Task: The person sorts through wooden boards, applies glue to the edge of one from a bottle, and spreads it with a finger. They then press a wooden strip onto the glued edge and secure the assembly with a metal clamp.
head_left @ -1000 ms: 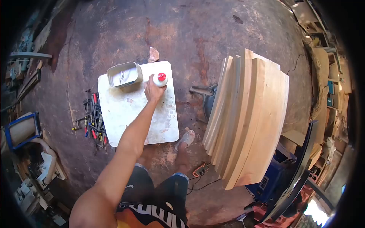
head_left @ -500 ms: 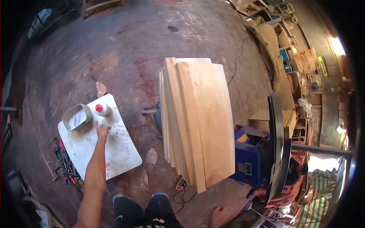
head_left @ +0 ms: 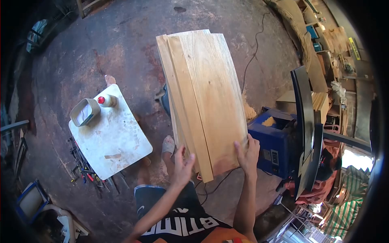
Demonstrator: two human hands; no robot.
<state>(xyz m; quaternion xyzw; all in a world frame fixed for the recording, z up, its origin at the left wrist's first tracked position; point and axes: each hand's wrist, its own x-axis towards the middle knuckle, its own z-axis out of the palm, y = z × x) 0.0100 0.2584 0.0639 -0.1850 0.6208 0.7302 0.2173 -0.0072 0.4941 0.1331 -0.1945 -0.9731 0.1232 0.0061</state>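
Boards lie stacked before the person, apparently raised on a dark support for easier reach. The left hand is half open and empty, just beside the narrow strip. The right hand is partly curled at the wide panel's near right corner, seemingly to steady it; I cannot tell whether it grips. Red-capped bottle and tub stand on the white tabletop, presumably kept off the wood.

Mid-frame, my wooden boards show pale yellow with streaked grain. At left, the bottle is white, its cap red. My black shirt, bottom centre, bears white lettering.
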